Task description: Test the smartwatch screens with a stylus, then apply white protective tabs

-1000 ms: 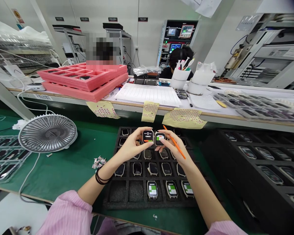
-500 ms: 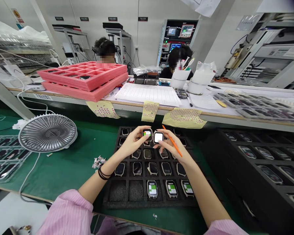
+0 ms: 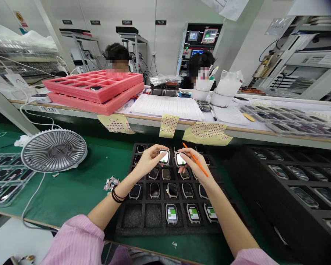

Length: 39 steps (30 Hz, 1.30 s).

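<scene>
My left hand (image 3: pixel 148 161) pinches a square smartwatch (image 3: pixel 164 156) with a lit white and green screen above a black foam tray (image 3: pixel 168 230). My right hand (image 3: pixel 192 164) holds a second smartwatch (image 3: pixel 181 159) by its edges, with an orange stylus (image 3: pixel 195 161) lying between its fingers. The two watches are close together but apart. Below them, several watches sit in the tray's square cells (image 3: pixel 154 190), and some show green labels (image 3: pixel 171 214). My hands hide the tray's top middle cells.
A desk fan (image 3: pixel 54 151) and clear trays of watches (image 3: pixel 5 176) stand left on the green mat. A black tray of watches (image 3: pixel 295 191) lies right. Perforated yellow sheets (image 3: pixel 206 133) hang from the shelf edge, which holds pink foam trays (image 3: pixel 93 88). Co-workers sit beyond.
Both watches have turned slightly in my fingers, and both screens now show white and green. The left watch has moved a little lower, and the stylus has tilted with my right hand.
</scene>
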{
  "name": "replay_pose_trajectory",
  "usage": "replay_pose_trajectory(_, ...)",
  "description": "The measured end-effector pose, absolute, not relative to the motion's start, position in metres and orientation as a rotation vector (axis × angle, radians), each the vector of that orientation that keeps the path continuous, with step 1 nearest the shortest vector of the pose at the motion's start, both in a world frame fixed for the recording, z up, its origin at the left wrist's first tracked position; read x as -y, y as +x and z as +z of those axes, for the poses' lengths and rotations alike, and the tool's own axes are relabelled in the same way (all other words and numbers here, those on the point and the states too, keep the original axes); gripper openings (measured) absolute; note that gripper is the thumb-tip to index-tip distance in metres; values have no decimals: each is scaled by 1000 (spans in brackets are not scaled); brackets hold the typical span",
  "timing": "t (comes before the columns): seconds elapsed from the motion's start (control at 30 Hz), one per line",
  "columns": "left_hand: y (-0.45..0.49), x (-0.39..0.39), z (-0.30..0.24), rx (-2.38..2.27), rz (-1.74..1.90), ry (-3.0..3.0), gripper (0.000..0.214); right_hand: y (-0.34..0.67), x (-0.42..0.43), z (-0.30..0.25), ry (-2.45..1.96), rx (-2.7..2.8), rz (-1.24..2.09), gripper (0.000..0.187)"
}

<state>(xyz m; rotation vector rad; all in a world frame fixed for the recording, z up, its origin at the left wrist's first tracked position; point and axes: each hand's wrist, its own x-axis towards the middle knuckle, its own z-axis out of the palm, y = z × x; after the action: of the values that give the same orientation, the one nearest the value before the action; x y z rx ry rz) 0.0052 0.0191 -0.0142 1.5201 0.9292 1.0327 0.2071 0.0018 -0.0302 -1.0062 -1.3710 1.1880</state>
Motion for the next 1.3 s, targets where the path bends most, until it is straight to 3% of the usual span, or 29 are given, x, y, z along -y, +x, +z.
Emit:
replay_pose_trajectory(0.53,3,-17,-13,-893,1005,1628,33,207,2,-24,-1057,1380,1175,31)
replay_pose_trajectory(0.9,-1,-18,-14,-830,872,1669,51,211,-4,-32,-980,1448,1215,47)
replay_pose_trajectory(1.3,2,-21,-16,-904,948,1591,41,207,1,-24,-1017,1349,1176,31)
